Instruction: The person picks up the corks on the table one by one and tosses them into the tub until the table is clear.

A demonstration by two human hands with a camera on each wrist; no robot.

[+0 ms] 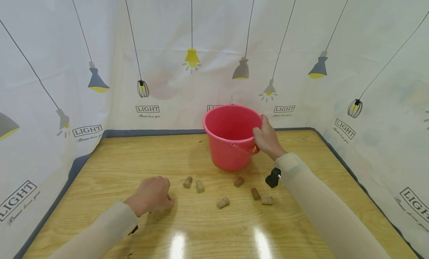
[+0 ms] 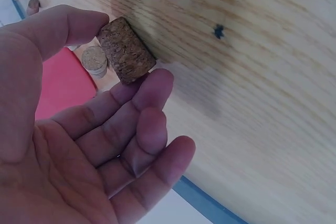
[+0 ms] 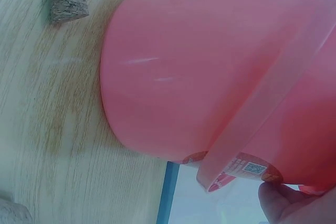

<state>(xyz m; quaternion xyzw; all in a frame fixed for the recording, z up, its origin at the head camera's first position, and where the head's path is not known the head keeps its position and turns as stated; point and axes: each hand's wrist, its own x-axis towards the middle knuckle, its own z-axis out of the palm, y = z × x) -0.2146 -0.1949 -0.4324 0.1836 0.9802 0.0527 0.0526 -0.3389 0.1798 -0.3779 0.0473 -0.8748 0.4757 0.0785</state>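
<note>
My left hand (image 1: 152,193) is low over the left part of the wooden table, pinching a speckled brown cork (image 2: 127,50) between thumb and fingertips; the other fingers are loosely bent. In the head view this cork is mostly hidden behind the hand. A pink plastic bucket (image 1: 228,154) stands upright toward the back, its handle (image 1: 242,148) hanging down along the front. At the bucket's right side, my right hand (image 1: 267,136) grips the rim. Between the hands lie several loose corks, among them a pale one (image 1: 200,186) and a darker one (image 1: 256,193).
The wooden table (image 1: 134,154) has a dark blue edge along the back and sides. White curtains (image 1: 174,91) printed with hanging lamps surround it. More corks, such as a two-toned one (image 1: 223,202), lie in front of the bucket.
</note>
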